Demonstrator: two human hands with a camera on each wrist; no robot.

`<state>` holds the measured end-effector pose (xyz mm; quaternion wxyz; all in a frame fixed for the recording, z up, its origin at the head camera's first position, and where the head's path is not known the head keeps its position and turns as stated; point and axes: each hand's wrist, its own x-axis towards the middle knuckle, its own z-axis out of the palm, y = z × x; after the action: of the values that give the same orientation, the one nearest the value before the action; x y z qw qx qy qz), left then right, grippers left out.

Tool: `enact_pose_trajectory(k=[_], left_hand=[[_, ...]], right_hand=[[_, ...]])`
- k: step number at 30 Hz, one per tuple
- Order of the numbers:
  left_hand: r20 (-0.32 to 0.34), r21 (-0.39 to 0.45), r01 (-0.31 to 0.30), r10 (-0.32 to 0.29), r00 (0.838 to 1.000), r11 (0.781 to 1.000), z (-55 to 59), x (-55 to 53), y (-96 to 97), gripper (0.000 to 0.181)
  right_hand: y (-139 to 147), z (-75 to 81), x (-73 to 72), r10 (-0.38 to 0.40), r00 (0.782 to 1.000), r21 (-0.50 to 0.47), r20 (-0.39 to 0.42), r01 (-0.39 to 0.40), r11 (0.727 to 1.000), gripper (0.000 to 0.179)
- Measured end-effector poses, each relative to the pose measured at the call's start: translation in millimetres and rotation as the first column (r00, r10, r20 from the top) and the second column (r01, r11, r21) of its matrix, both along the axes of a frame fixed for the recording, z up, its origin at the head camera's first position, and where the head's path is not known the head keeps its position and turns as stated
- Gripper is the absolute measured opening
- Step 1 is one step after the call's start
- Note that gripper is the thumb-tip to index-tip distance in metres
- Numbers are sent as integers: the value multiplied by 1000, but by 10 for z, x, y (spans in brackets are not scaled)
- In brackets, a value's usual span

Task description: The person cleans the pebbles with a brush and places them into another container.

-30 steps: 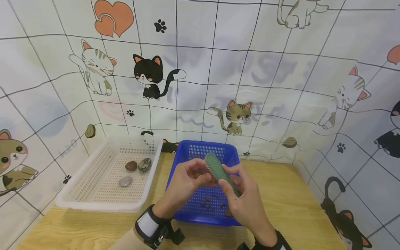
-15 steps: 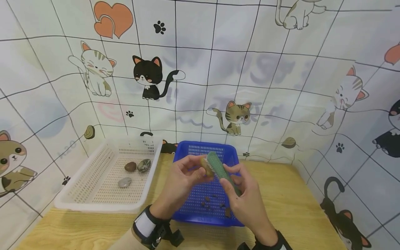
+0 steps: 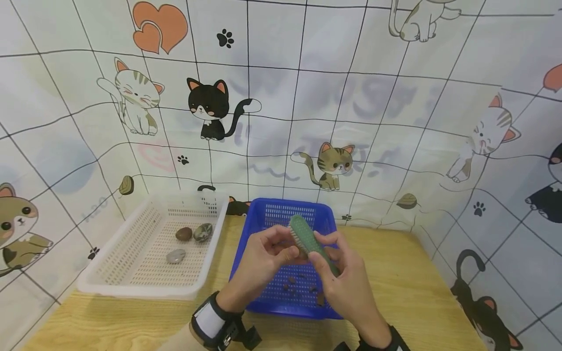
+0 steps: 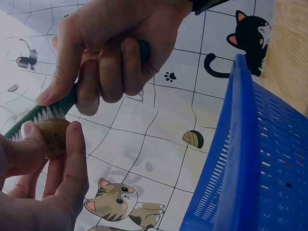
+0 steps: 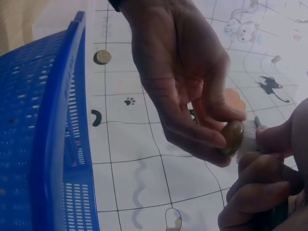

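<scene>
Over the blue basket (image 3: pixel 285 308), my left hand (image 3: pixel 259 258) pinches a smooth, brownish-yellow pebble (image 4: pixel 54 137) between thumb and fingertips. My right hand (image 3: pixel 347 282) grips a green scrub brush (image 3: pixel 305 239) by its handle, thumb along its back. In the left wrist view the brush's white bristles (image 4: pixel 45 114) meet the pebble's upper side. The right wrist view shows the pebble from its other side, bristles against it. From the head view the pebble is mostly hidden behind the left fingers and the brush.
Several small brown crumbs (image 3: pixel 291 280) and a larger brown piece (image 3: pixel 320 298) lie in the blue basket. To its left stands a white basket (image 3: pixel 136 291) with a brown stone (image 3: pixel 184 234), a mottled green stone (image 3: pixel 203 232) and a grey stone (image 3: pixel 175 256). A cat-print sheet (image 3: pixel 281 97) hangs behind.
The left hand rises a little and shows the pebble against the bristles half a second ago, then dips back down. The right hand and brush stay nearly in place.
</scene>
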<state>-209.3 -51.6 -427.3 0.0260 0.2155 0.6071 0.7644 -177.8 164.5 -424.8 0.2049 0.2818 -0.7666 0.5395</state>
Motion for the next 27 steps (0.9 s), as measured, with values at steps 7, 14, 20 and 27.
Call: enact_pose_trajectory(k=[7,14,20,27], left_hand=[[-2,75,-25,25,1000,997,51,25,-29,41],[17,115,-51,50,999,992,71,-4,-52,41],[30,89,-60,58,998,994,34,-25,-49,41],[15,18,23,-23,1000,1000,-12,9,27,35]], right_hand=[[42,53,-5,1,1000,-6,10,-1,1000,18],[34,5,47,55,994,-39,96,-51,998,16],[-12,-20,70,87,989,-82,123,-77,994,15],[-32,-3,8,30,999,-46,34,-29,999,14]])
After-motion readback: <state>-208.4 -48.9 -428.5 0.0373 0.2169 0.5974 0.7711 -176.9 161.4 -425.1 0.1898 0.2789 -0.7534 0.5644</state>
